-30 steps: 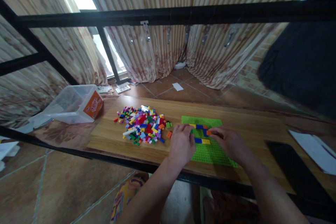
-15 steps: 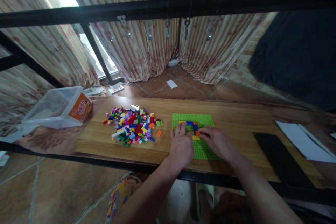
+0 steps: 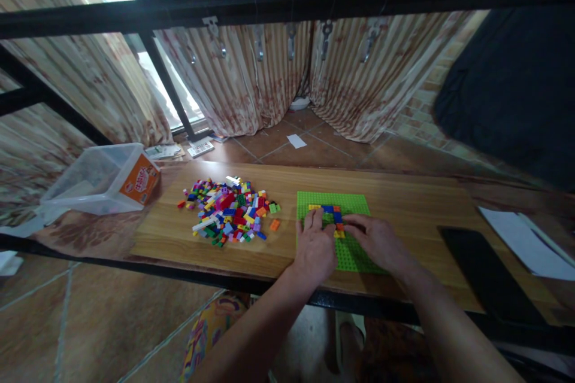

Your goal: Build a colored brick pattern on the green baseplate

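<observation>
A green baseplate (image 3: 354, 257) lies on the wooden table, carrying a bent row of small building bricks: a yellow brick (image 3: 313, 207) at the far left, blue bricks (image 3: 336, 215) at the corner, and another yellow brick (image 3: 339, 235) at the near end. My left hand (image 3: 317, 245) rests on the plate left of the row, fingers stretched out and partly covering it. From the right, the thumb and forefinger of my right hand (image 3: 377, 240) close in on an orange brick (image 3: 340, 227) in the row; their exact contact is hard to make out.
Left of the plate a pile of mixed bricks (image 3: 238, 212) is spread out, with a loose orange brick (image 3: 275, 225) beside it. A clear plastic bin (image 3: 96, 182) stands at the far left. To the right lie a black flat object (image 3: 487, 275) and white paper (image 3: 516, 239).
The view has shifted slightly. My right fingers have moved a little at the orange brick, which now shows more clearly in the row. My left hand stays on the plate.
</observation>
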Demonstrator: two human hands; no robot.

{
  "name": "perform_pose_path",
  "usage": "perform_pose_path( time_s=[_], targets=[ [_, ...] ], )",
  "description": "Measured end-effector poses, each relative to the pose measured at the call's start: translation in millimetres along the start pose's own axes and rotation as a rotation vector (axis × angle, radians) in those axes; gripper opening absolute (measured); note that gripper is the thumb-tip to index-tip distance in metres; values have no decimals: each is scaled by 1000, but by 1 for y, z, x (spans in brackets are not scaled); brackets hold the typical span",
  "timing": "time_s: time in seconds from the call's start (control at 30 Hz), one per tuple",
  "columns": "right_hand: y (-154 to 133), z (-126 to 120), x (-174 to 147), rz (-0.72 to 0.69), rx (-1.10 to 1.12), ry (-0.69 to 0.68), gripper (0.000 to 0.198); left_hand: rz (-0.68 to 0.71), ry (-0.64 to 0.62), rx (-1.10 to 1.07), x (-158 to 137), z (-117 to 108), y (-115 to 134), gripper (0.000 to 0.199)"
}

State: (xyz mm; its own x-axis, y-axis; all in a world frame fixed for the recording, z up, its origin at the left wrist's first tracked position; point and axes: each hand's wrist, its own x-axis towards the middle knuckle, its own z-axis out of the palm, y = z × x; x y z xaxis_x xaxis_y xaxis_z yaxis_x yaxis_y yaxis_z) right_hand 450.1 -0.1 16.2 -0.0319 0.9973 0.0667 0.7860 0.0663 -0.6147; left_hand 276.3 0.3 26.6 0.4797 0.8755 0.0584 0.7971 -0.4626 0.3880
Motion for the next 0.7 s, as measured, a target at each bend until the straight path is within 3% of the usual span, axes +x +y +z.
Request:
perform_pose_path(
  time_s=[0.27, 0.7],
  targets=[
    [-8, 4, 7, 148, 66, 39, 22, -13, -19, -8, 1, 1, 1, 37],
    [-13, 10, 5, 205, 168, 126, 19, 2, -37, 3, 0, 2, -1, 44]
  ],
)
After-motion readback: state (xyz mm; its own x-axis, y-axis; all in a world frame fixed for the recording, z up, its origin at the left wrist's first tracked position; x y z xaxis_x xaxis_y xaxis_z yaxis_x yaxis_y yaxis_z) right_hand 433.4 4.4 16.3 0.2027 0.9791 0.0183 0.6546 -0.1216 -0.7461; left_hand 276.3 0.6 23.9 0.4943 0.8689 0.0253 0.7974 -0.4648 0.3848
